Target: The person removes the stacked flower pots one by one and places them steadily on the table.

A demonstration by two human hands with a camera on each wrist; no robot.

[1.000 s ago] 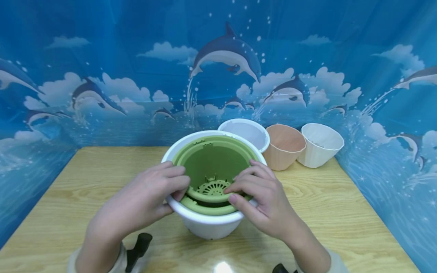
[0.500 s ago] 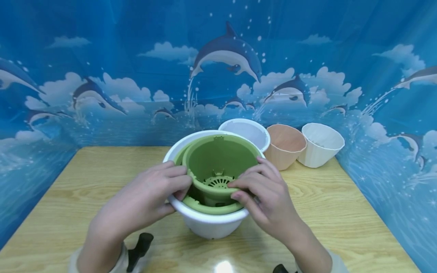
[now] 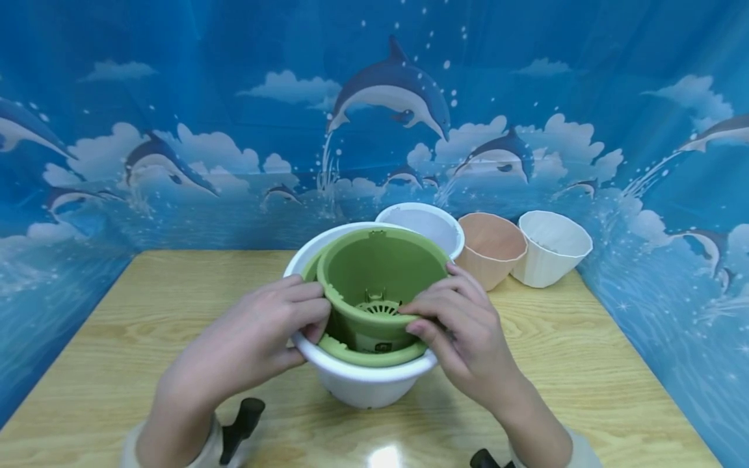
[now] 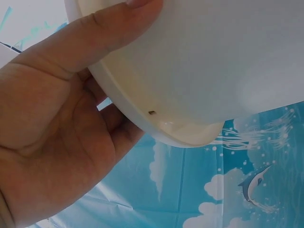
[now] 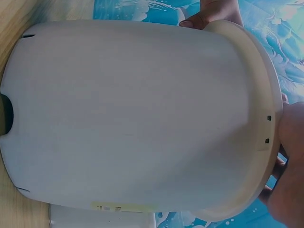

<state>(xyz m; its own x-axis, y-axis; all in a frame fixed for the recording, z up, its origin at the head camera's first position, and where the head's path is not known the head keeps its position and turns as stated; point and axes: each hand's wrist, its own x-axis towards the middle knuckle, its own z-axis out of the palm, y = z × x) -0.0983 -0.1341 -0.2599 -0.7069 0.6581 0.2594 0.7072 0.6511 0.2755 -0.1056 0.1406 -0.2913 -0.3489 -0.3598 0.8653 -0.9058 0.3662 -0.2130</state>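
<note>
A white flowerpot [image 3: 368, 388] stands on the table with nested green flowerpots inside. The inner green pot [image 3: 383, 260], with a slotted base, sits raised and tilted above the rim of the outer green pot [image 3: 377, 357]. My right hand [image 3: 468, 335] pinches the inner pot's near right rim between thumb and fingers. My left hand [image 3: 277, 318] grips the left rim of the white pot. In the left wrist view, its thumb [image 4: 95, 40] lies along the white pot's outer wall. The right wrist view is mostly filled by the white pot's side [image 5: 133, 114].
Behind to the right stand a pale white pot [image 3: 424, 224], a peach faceted pot [image 3: 488, 250] and a white faceted pot [image 3: 550, 250]. The wooden table [image 3: 193, 279] meets a blue dolphin backdrop [image 3: 234, 130] at its back and sides.
The inner green pot has risen and shifted right out of the outer green pot, held by my right hand. My left hand has kept its hold on the white rim.
</note>
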